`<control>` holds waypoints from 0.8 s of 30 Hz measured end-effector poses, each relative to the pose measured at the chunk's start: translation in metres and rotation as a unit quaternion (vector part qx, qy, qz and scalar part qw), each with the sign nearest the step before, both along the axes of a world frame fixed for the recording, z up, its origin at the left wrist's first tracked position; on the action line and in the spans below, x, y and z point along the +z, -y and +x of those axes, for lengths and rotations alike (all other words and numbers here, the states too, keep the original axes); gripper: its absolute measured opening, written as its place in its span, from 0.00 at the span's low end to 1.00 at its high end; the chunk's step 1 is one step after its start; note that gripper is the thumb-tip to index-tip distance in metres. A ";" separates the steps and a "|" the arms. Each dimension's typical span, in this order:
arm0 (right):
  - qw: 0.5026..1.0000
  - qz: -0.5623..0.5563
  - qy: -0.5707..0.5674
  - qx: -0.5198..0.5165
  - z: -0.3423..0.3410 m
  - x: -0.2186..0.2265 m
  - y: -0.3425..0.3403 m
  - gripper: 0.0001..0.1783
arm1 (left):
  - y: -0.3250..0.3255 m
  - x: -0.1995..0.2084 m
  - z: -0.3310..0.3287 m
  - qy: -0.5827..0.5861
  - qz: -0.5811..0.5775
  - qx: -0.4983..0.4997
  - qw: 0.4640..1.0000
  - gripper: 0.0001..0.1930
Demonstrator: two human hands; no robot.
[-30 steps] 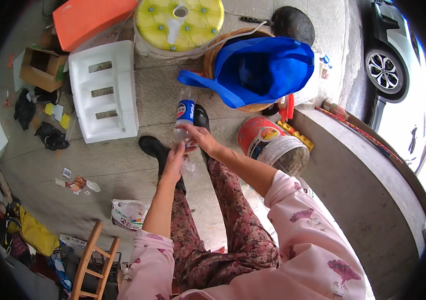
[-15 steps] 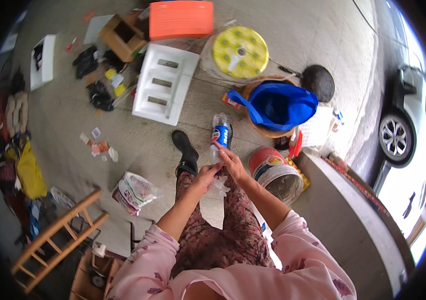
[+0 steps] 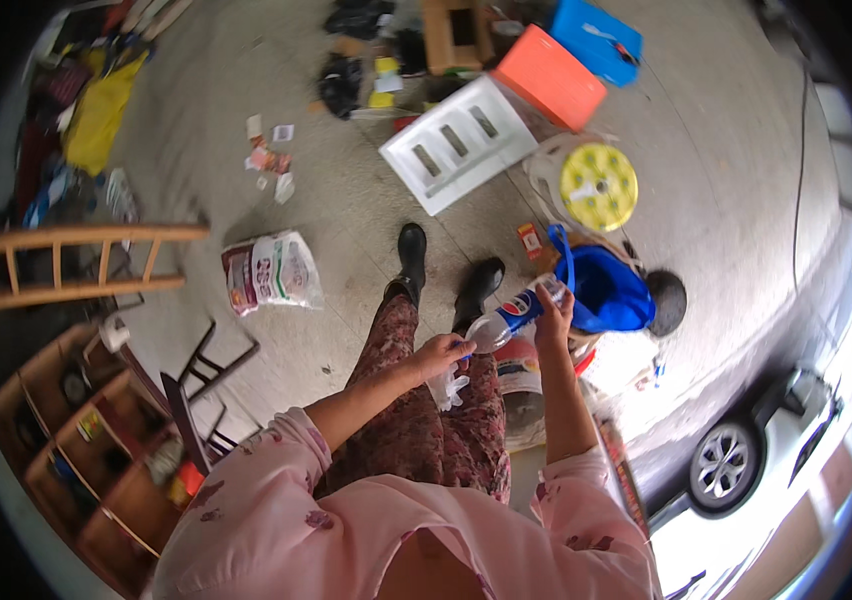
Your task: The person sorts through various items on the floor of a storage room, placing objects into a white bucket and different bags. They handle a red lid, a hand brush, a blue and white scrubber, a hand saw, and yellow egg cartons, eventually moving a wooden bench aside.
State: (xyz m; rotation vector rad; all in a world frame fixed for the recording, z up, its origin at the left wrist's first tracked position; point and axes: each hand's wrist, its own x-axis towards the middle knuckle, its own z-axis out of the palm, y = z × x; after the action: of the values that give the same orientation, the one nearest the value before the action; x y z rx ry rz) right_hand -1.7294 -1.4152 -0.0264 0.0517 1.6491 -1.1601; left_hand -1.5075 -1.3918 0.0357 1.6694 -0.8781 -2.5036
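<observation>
In front of my legs, a clear plastic bottle (image 3: 513, 312) with a blue label lies slanted between my two hands. My right hand (image 3: 553, 315) is closed round its far right end. At the narrow end of the bottle, my left hand (image 3: 443, 357) is closed, with a crumpled clear plastic bag (image 3: 446, 389) hanging below its fingers. Something small and blue shows at the left fingertips, by the bottle's neck; whether those fingers also grip the neck I cannot tell.
Beyond the bottle stand a blue bag (image 3: 614, 290) in a basket, a yellow-topped tub (image 3: 599, 187) and a white foam tray (image 3: 426, 185). A bucket (image 3: 521, 375) is by my right leg. At left are a filled sack (image 3: 271, 272), a wooden ladder (image 3: 86, 236) and a shelf unit (image 3: 76, 440).
The view has turned, so the surroundings have shifted. The bottle now slants to the right, and my right hand has moved out to its far end, away from my left hand.
</observation>
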 end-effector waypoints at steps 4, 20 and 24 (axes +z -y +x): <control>0.997 -0.021 0.069 -0.030 0.008 0.010 0.001 0.22 | 0.004 0.013 0.016 -0.035 -0.039 0.059 0.997 0.16; 0.905 0.008 0.342 0.254 0.133 0.073 0.033 0.16 | 0.068 0.110 0.094 0.026 -0.065 0.032 0.997 0.19; 0.800 -0.025 0.516 0.305 0.162 0.088 0.055 0.15 | 0.069 0.109 0.120 -0.039 -0.040 0.162 0.985 0.18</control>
State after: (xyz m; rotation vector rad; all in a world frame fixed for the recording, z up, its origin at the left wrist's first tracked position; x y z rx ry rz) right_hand -1.5670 -1.4699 0.0619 0.0899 0.5569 -0.4756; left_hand -1.3879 -1.4610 0.1451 1.5357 -0.6310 -2.2671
